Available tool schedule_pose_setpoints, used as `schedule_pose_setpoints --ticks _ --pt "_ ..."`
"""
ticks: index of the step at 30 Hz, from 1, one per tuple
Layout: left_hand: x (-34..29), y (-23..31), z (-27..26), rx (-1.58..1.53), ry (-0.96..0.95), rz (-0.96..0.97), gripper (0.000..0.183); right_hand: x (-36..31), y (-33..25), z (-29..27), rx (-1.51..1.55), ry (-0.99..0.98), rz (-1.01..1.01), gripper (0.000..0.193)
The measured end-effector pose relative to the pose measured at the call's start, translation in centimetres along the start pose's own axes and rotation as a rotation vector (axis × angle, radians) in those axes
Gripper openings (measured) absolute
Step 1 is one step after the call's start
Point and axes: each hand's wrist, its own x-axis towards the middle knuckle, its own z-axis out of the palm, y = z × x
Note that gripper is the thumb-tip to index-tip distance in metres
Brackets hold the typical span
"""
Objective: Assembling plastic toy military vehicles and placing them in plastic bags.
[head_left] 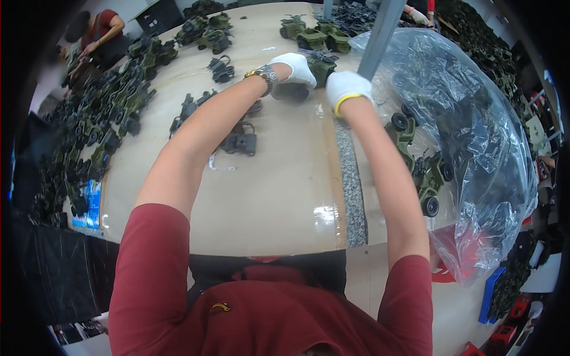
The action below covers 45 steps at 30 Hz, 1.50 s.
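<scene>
Both my hands wear white gloves and are at the far middle of the table. My left hand is closed on a green toy vehicle; a blurred dark wheel shows just below that hand. Close against the vehicle's right side is my right hand, its fingers turned away and hidden. Several more green toy vehicles stand just beyond. On the left side of the table lie loose dark toy frames and a small black part.
Heaps of green and dark toy parts line the table's left edge. A metal post rises beside my right hand. At right, a big clear plastic bag lies near finished-looking toy vehicles. Another person works at far left.
</scene>
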Motion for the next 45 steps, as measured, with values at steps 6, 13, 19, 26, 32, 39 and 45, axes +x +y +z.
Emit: schedule_pose_setpoints --ticks 6,13,19,26,32,39,45 --pt "-7.5 -3.5 -0.6 -0.455 0.294 -0.043 0.055 9.0 1.4 9.1 0.020 0.300 0.122 0.037" --pt "-26.5 -4.0 0.8 -1.002 0.330 0.003 0.048 12.0 0.3 8.8 0.137 -0.155 0.180 0.047" --pt "-31.9 0.1 5.3 -0.365 0.352 -0.259 0.056 7.8 -0.4 6.6 0.099 0.274 0.059 0.058" --pt "-31.6 0.8 9.4 -0.596 0.439 -0.227 0.088 -10.2 -5.1 0.7 0.973 0.598 -0.220 0.048" --pt "-28.7 -2.5 11.9 -0.690 0.186 -0.252 0.083 -21.6 -3.9 4.5 1.727 0.532 0.075 0.037" --pt "-27.9 1.6 10.9 -1.213 -0.032 -0.279 0.070 -24.7 -8.1 7.1 1.500 0.364 -0.044 0.050" --pt "-29.4 4.5 11.0 -1.699 0.062 -0.278 0.046 -26.0 -8.1 5.5 1.447 0.400 -0.028 0.048"
